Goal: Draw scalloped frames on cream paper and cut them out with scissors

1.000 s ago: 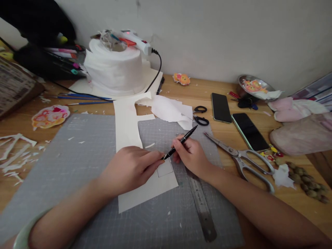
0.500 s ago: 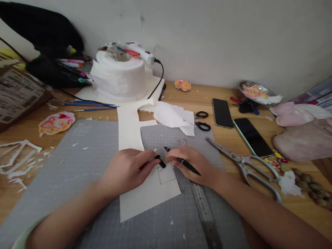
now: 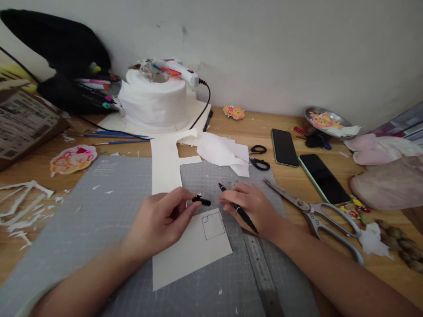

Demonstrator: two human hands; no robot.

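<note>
1. Cream paper sheet (image 3: pixel 185 268) lies in front of you on the grey cutting mat (image 3: pixel 109 211), bearing a hand-drawn square (image 3: pixel 214 237) with small rounded loops (image 3: pixel 206 218) at its upper left corner.
2. Your left hand (image 3: pixel 165 215) pinches what looks like a black pen cap (image 3: pixel 205 202) between thumb and forefinger, just above the sheet.
3. Your right hand (image 3: pixel 254 207) has its fingers closed around a black marker (image 3: pixel 243 215), near the steel ruler (image 3: pixel 259 264); the marker is clear of the drawing.
4. You seem to be between strokes, with outlining the step in hand. Another line would call for turning a nib down to the paper and steadying the sheet; capping would call for bringing cap and marker into line.
5. Beyond your right hand, the metal bowl (image 3: pixel 308 121) holds orange-and-pink paper cut-outs (image 3: pixel 323 119), with a white scrap (image 3: pixel 350 131) lying over its rim.
6. At your far left, the black pouch (image 3: pixel 62 97) holds coloured markers (image 3: pixel 94 82); the cardboard box (image 3: pixel 28 127) beside it hides its contents.
7. Scraps sit in the white roll's (image 3: pixel 155 108) hollow, below the glue gun (image 3: pixel 185 74).
</note>
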